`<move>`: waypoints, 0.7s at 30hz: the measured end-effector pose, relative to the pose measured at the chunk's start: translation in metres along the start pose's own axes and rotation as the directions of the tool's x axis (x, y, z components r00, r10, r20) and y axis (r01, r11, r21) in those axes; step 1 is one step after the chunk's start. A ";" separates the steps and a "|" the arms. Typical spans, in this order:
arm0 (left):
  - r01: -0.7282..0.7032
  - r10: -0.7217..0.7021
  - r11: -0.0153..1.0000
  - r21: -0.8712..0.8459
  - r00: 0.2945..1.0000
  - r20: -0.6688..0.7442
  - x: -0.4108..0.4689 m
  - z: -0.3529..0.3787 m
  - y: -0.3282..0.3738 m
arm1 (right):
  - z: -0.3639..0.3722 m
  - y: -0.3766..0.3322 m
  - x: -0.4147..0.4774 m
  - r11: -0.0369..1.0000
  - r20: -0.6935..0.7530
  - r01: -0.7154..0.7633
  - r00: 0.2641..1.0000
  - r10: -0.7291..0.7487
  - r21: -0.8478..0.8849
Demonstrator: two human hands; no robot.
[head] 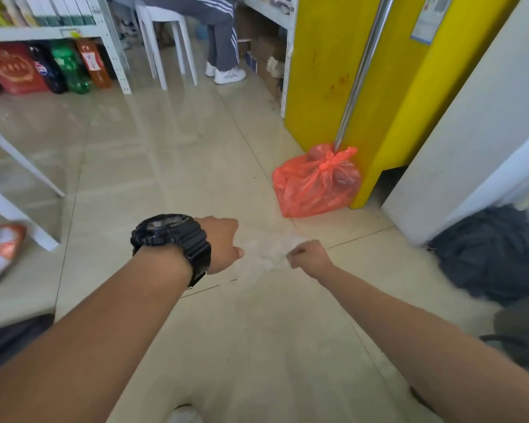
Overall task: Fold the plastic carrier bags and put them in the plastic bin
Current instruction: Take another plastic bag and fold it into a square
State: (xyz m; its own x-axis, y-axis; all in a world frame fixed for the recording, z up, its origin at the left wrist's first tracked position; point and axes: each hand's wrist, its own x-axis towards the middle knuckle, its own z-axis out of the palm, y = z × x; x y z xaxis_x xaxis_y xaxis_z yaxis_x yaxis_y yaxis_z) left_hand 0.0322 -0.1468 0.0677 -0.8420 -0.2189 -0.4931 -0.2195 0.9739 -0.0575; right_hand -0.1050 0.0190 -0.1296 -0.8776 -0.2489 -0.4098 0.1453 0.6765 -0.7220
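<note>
A thin, clear plastic carrier bag is stretched between my two hands above the tiled floor; it is faint and blurred. My left hand, with a black watch on its wrist, is closed on the bag's left end. My right hand is a fist gripping the bag's right end. No plastic bin is in view.
A tied red plastic bag sits on the floor against a yellow cabinet with a metal pole. A dark cloth heap lies at right. Shelves with bottles, a white chair and a seated person's legs stand behind.
</note>
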 end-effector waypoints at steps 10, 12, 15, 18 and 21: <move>-0.213 0.174 0.878 -0.428 0.976 -0.129 -0.026 -0.001 -0.006 | -0.161 -0.076 -0.211 0.818 -0.192 0.250 0.966 -0.174 0.518; -0.328 0.224 0.774 -0.541 0.942 -0.251 -0.036 -0.002 0.000 | -0.178 -0.063 -0.243 0.768 -0.224 0.231 0.968 -0.117 0.597; -0.506 0.259 0.587 -0.632 0.857 -0.446 -0.050 -0.008 0.012 | -0.198 -0.039 -0.278 0.719 -0.259 0.229 0.963 -0.071 0.656; -0.629 0.270 0.472 -0.618 0.770 -0.578 -0.066 -0.019 0.020 | -0.215 -0.013 -0.302 0.737 -0.296 0.231 0.954 -0.044 0.635; -0.672 0.271 0.496 -0.550 0.721 -0.637 -0.077 -0.021 0.018 | -0.239 0.008 -0.323 0.836 -0.334 0.221 0.941 -0.048 0.502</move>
State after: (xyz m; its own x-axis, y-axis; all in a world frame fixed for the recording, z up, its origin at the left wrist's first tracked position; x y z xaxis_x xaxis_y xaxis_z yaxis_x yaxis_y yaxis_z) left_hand 0.0822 -0.1139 0.1229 -0.9810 0.0676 0.1819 0.1858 0.5977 0.7799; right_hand 0.0705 0.2709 0.1300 -0.9858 -0.0352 -0.1642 0.1565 0.1623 -0.9743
